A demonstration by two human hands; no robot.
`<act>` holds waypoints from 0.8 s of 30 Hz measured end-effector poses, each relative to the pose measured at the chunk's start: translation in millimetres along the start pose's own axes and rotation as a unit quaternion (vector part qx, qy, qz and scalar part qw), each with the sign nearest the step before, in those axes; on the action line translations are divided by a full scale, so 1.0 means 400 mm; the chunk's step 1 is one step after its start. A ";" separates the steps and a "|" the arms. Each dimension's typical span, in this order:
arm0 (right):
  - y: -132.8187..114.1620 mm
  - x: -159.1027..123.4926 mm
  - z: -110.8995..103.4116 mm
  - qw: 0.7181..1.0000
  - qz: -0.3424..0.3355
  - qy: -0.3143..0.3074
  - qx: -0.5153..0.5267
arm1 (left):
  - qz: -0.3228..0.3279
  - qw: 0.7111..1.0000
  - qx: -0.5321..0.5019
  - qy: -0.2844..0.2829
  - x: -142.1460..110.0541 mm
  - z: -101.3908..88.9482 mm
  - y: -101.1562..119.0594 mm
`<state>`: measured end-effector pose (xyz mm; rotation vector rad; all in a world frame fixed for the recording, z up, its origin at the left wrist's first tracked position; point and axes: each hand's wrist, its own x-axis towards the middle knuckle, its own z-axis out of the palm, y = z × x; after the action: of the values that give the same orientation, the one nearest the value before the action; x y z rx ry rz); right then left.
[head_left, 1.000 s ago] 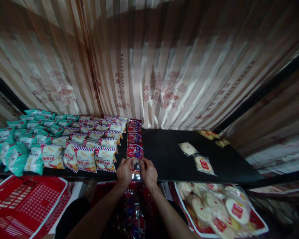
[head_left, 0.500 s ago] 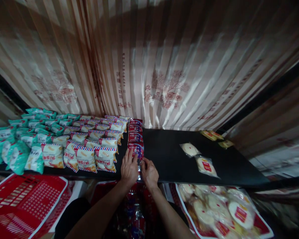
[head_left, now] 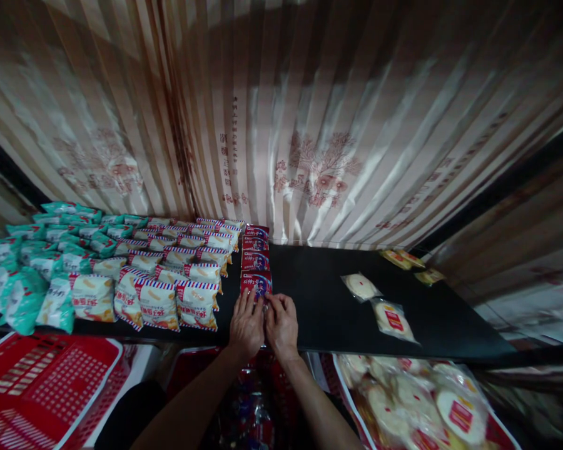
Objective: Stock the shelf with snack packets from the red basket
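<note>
A short column of red and blue snack packets lies on the black shelf, overlapping from back to front. At its front end, my left hand rests with stretched fingers over the left side of the nearest packet. My right hand has bent fingers pinched at that packet's right front edge. Both hands hide much of the packet's lower part. Below them, a red basket holds more shiny red and blue packets.
White snack bags and teal bags stand in rows on the left. Round wrapped crackers and yellow packets lie on the right. A basket of wrapped crackers and a red basket flank me. A pleated curtain hangs behind.
My right hand's fingers have come in closer to the front packet's edge, and both hands have shifted slightly. The camera view has shifted a little. The rows of bags stay as they were.
</note>
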<state>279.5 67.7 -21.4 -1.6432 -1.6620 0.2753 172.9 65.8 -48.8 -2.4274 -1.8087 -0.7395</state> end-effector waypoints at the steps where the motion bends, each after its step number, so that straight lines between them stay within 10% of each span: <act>1: -0.004 0.017 0.003 0.999 -0.033 -0.007 0.018 | 0.003 1.000 -0.002 0.005 -0.002 0.005 -0.001; 9: -0.012 0.167 0.061 0.976 -0.112 -0.173 -0.072 | 0.015 0.999 -0.005 0.041 -0.003 0.008 0.007; 24: 0.020 0.189 0.092 0.979 -0.100 -0.167 -0.053 | -0.009 0.999 -0.036 0.000 0.002 -0.021 0.014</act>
<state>271.6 151.8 -24.2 -1.5546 -2.1114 0.3839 175.1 62.3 -39.4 -2.4569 -1.8382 -0.8206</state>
